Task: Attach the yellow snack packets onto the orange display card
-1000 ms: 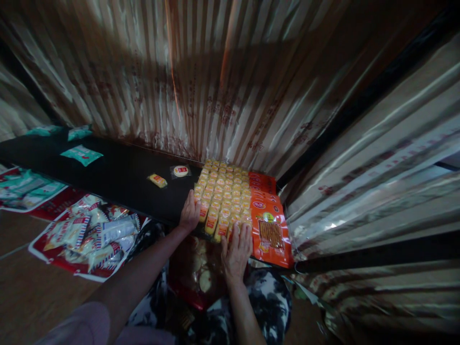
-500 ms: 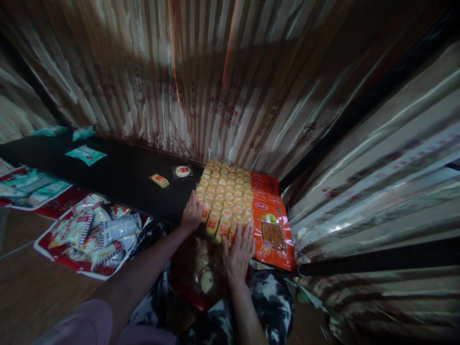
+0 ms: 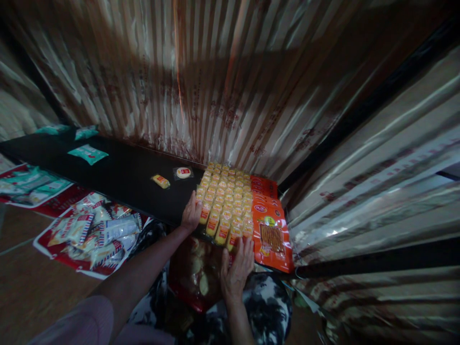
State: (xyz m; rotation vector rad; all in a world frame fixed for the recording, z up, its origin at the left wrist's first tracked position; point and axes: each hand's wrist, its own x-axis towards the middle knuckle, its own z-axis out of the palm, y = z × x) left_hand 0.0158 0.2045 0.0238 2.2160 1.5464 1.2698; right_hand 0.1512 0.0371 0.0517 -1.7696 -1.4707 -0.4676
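A block of small yellow wrapped snack cakes [image 3: 224, 201] stands in close rows on the black shelf [image 3: 125, 172]. My left hand [image 3: 191, 212] rests along the block's left side, fingers stretched out and touching the end cakes. At the front edge, my right hand [image 3: 237, 268] is open, its fingertips on or just before the nearest row; exact contact is hard to tell. Beside the block on the right lie orange snack bags [image 3: 271, 225]. One loose yellow snack cake [image 3: 160, 181] and a round white packaged snack [image 3: 183, 172] lie left of the block.
Several teal packets [image 3: 88, 154] lie on the shelf's far left. Below it, red-and-white bags hold more teal packets [image 3: 34, 184] and white striped packets [image 3: 97, 235]. A dark red bag [image 3: 196, 273] sits by my knees. Pleated sheeting [image 3: 215, 86] rises behind, with a dark pole [image 3: 381, 256] at right.
My right hand has drawn back toward me from the tops of the front cakes, baring more of the front row. My left hand stays at the block's left side.
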